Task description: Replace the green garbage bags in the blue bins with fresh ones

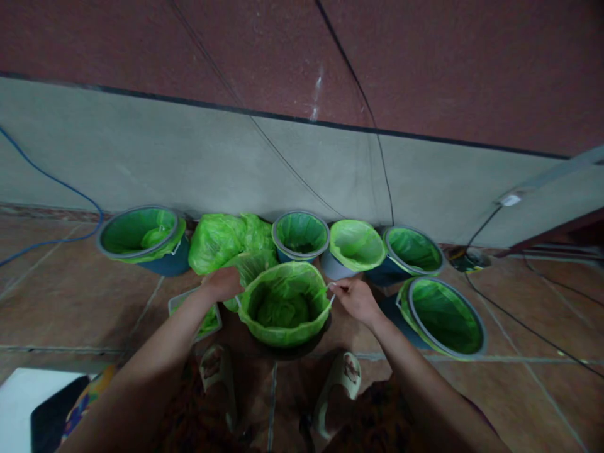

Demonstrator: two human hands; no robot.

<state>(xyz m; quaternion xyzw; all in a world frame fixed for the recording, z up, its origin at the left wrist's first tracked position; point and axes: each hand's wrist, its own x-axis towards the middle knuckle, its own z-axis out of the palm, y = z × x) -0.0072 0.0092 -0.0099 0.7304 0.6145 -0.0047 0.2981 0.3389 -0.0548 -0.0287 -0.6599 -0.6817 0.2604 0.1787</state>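
Note:
A bin lined with a green plastic bag [284, 305] stands on the floor in front of my feet. My left hand [221, 283] is closed on the bag's edge at the left rim. My right hand [355, 298] pinches the liner's edge at the right rim, fingers pressed together. The bag's top is folded over the rim all round. A bulging green bag [221, 239] lies just behind my left hand.
Several more blue-grey bins with green liners [141, 234] [301, 235] [446, 314] stand along the wall and to the right. Cables [519, 321] run over the tiled floor at right; a blue cable [56, 182] hangs at left. My sandals [340, 377] are below.

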